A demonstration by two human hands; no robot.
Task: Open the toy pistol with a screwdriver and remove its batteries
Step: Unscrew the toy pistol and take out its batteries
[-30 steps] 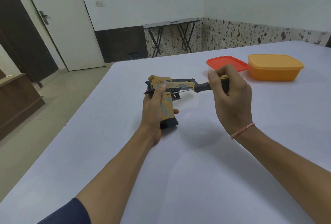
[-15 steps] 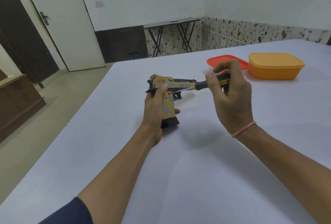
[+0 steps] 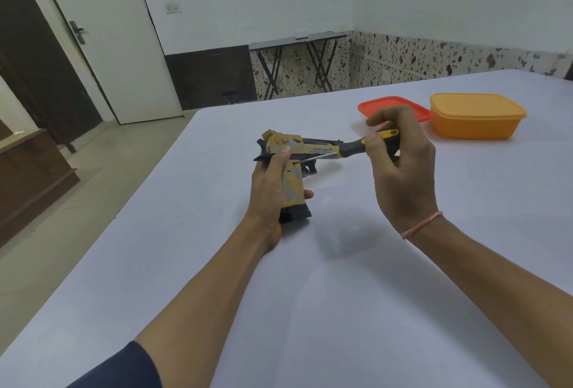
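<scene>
Right hand (image 3: 403,170) rolls its pinch further round the screwdriver (image 3: 353,148), whose shaft runs left into the toy pistol (image 3: 292,189) that left hand (image 3: 266,189) clamps

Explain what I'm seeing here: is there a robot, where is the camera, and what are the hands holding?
There is no robot. A person works with bare hands, and a single wide-angle camera worn on the head looks forward and down at a white table. The left hand grips a yellow and black toy pistol by its grip. The right hand holds a screwdriver by its handle, with the tip against the side of the pistol's grip. Farther right on the table are an orange container and a red lid beside it.
</scene>
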